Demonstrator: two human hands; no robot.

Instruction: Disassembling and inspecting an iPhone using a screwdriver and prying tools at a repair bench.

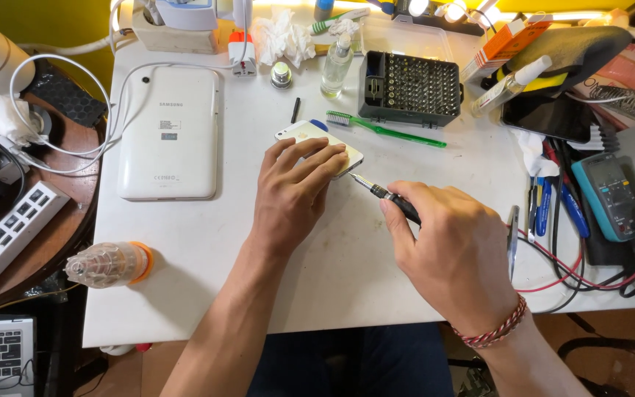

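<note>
White table [207, 250]: phone [316, 138] under left hand [292, 192]; right hand [453, 254] grips screwdriver [385, 195].

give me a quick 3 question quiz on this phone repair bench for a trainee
1. True or false: the left hand rests flat on the phone.
2. What does the right hand hold? A) green toothbrush B) screwdriver C) multimeter
3. Which white device lies face down on the table, left of the phone?

Key
1. True.
2. B: the screwdriver, its tip at the phone's lower right edge. The green toothbrush lies beyond the phone; the multimeter sits far right.
3. The white tablet.
</note>
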